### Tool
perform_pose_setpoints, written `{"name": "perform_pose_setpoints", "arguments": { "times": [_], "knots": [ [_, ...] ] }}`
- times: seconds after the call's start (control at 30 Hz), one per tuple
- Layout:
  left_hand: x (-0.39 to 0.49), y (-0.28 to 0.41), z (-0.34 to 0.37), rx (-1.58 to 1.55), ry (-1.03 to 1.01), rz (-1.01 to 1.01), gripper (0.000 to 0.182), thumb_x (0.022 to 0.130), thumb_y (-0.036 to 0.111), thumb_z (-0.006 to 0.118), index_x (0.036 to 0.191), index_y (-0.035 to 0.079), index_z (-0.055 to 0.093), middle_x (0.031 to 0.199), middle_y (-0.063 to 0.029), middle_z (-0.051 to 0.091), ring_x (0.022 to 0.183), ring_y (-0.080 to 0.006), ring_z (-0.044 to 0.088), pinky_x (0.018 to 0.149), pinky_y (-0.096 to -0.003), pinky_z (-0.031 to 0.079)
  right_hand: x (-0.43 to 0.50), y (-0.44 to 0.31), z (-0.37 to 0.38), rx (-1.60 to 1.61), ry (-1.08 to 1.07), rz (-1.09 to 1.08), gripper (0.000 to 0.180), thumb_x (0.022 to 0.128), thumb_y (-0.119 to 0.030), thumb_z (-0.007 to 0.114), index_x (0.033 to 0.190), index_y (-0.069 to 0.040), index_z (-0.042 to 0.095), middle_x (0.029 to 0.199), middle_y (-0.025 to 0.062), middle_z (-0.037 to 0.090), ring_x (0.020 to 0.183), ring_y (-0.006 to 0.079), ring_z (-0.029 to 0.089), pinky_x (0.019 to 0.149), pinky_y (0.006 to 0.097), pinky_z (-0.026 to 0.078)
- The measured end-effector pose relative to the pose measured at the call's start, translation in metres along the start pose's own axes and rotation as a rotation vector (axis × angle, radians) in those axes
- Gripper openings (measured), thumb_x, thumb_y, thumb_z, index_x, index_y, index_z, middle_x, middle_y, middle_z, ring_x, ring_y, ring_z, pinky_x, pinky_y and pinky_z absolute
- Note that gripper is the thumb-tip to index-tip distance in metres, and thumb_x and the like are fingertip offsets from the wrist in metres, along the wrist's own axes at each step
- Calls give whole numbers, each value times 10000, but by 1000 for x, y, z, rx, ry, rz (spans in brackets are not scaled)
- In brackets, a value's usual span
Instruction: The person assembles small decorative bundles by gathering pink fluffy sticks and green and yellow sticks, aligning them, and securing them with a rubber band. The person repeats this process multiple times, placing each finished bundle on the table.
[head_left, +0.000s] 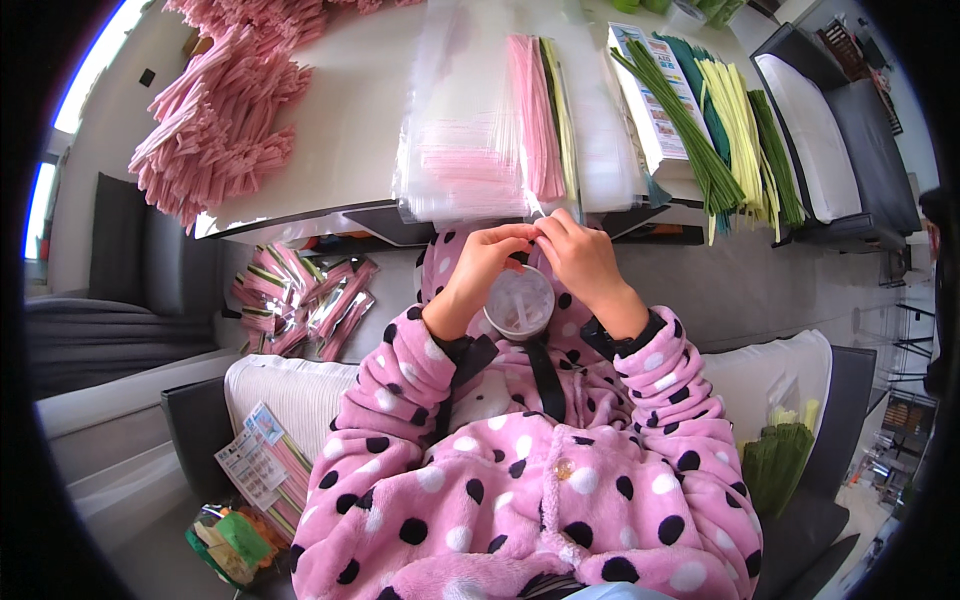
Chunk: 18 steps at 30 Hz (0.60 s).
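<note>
My left hand (491, 259) and my right hand (581, 255) meet fingertip to fingertip just off the table's near edge. A thin white strip (534, 206) runs from the right fingertips toward a bundle of pink fuzzy craft stems (534, 120). What the left fingertips pinch is hidden. Beside the pink bundle lie a few dark green and pale yellow stems (564, 127). The bundle rests on stacked clear plastic bags (457, 82). Below my hands, a round translucent tub (520, 304) sits at my lap, with clear material inside it.
A large heap of pink stems (225, 127) covers the table's left side. Printed cards (664, 97), green stems (686, 135) and yellow stems (739, 135) lie at right. Filled packets (300, 300) are on the floor. More green stems (780, 457) rest on the seat.
</note>
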<state>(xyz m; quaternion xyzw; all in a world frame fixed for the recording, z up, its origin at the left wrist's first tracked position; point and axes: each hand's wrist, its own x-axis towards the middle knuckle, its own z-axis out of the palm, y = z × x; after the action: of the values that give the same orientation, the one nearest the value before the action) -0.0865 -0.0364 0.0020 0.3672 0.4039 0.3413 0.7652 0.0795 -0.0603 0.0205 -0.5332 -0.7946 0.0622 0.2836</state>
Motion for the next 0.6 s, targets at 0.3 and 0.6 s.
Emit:
{"name": "perform_pose_setpoints", "arguments": {
  "times": [0.3, 0.6],
  "knots": [
    [1, -2, 0, 94, 4, 69, 269, 851, 53, 453, 1022, -24, 646, 1131, -47, 607, 884, -119, 575, 698, -250, 470, 4, -6, 5, 146, 36, 78, 109, 792, -108, 614, 825, -88, 512, 793, 72, 554, 659, 297, 601, 531, 402, 477],
    [7, 0, 5, 73, 105, 6, 217, 880, 136, 520, 938, -18, 661, 896, -45, 653, 763, -98, 586, 624, -230, 454, 3, -5, 6, 176, 36, 88, 74, 786, -105, 613, 805, -90, 543, 792, 65, 555, 674, 305, 597, 537, 402, 471]
  ]
}}
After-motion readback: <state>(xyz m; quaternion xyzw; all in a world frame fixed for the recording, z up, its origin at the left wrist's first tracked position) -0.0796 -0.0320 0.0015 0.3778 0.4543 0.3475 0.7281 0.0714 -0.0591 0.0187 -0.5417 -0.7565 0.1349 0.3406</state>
